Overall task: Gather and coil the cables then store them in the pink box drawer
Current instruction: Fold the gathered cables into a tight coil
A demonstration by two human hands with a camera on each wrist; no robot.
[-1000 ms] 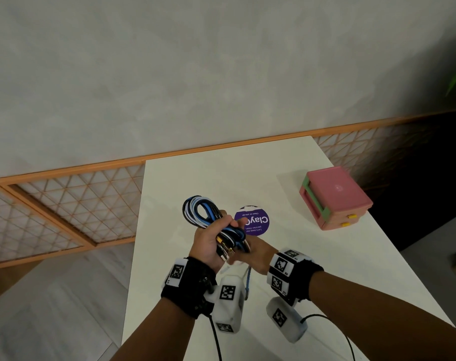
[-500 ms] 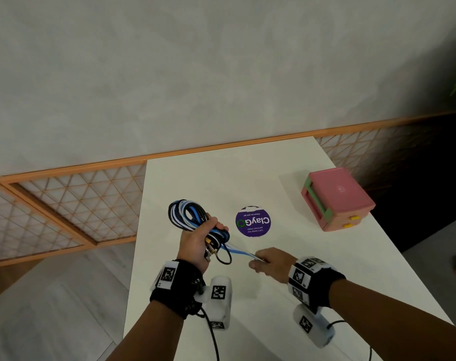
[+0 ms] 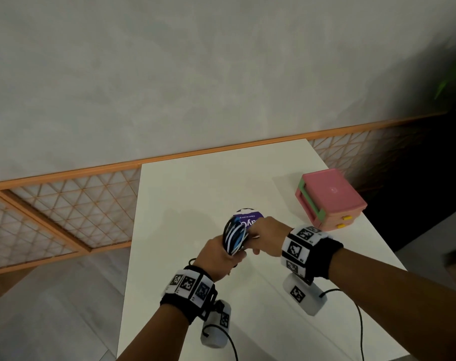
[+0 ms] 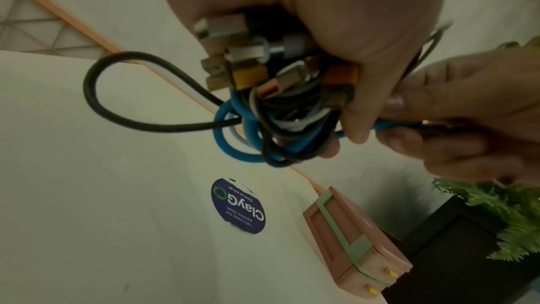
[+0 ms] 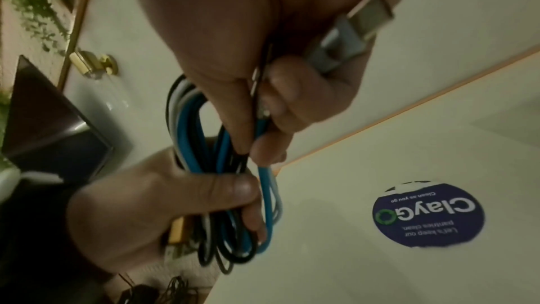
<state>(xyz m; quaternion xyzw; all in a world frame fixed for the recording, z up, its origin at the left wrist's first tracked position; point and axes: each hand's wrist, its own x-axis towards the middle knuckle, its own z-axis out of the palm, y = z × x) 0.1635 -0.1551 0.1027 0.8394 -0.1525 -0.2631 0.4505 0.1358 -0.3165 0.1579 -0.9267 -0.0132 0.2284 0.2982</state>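
You are gripping the bundle of cables (image 3: 234, 237) in your left hand (image 3: 216, 256), fingers curled round the loops, above the white table (image 3: 185, 194); your right hand (image 3: 267, 237) is pinching a blue cable end (image 5: 264, 184) beside the bundle, with a plug (image 5: 350, 36) tucked in the palm; the gathering is looking done and the coiling nearly so; the pink box (image 3: 331, 198) is sitting well apart to the right, both drawers looking closed, so storing is remaining.
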